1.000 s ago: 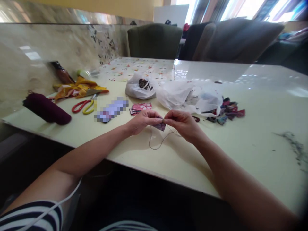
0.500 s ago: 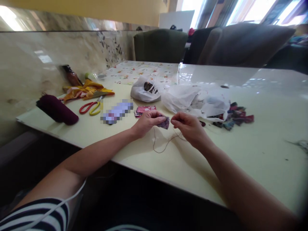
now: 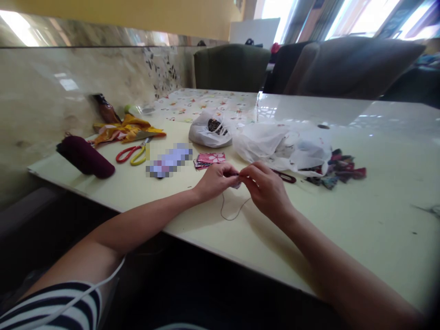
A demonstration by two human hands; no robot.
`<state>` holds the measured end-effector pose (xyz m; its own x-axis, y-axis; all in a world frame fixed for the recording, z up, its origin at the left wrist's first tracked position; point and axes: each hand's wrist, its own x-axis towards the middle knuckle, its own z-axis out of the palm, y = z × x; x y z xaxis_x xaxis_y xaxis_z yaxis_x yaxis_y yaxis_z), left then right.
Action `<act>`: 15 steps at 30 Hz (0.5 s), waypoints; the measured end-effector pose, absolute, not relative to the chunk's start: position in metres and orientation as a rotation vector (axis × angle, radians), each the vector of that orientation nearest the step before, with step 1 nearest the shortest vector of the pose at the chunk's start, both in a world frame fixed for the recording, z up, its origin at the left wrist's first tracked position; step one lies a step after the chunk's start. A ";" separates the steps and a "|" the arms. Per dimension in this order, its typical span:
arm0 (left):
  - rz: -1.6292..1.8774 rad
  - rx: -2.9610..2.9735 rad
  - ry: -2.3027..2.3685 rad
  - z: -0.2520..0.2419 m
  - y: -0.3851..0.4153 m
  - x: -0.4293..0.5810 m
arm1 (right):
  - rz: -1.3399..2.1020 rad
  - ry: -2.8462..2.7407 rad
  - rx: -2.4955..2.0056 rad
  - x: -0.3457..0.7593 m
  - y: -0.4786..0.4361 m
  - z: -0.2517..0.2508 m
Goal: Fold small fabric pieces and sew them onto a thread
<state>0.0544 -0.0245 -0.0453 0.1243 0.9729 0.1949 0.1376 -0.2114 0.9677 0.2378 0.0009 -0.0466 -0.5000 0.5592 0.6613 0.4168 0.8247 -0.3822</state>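
Note:
My left hand (image 3: 215, 182) pinches a small piece of purplish patterned fabric (image 3: 236, 185) between thumb and fingers, above the near part of the table. Meeting it at the fabric's edge, my right hand (image 3: 268, 188) has thumb and forefinger pressed together; whatever they grip is too small or hidden to make out. A thin dark thread (image 3: 229, 219) hangs in a loop below both hands. Just behind them lies a little stack of printed fabric pieces (image 3: 211, 158), pink with a white flower on top. A dark reddish-brown oblong object (image 3: 287, 177) is partly covered by my right hand.
White plastic bags (image 3: 282, 146) and a smaller bag (image 3: 208, 130) stand behind my hands. Gathered fabric pieces (image 3: 343, 169) lie right. Leftward are scissors (image 3: 132, 153) with red and yellow handles, a blurred-out flat item (image 3: 170, 160), a maroon roll (image 3: 87, 156) and orange cloth (image 3: 129, 129).
My right hand has moved left, from a small gap away to touching the fabric at my left fingertips. The fabric is now mostly covered by fingers, and the thread loop has changed shape.

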 end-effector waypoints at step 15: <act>1.253 1.183 1.176 -0.047 -0.014 0.047 | 1.410 -1.603 -0.431 0.244 -0.014 -0.017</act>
<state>0.0472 -0.0141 -0.0466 -0.0131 0.9998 0.0175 -0.0454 -0.0181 0.9988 0.2443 -0.0138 -0.0170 -0.5089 0.7606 0.4032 -0.3030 0.2802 -0.9109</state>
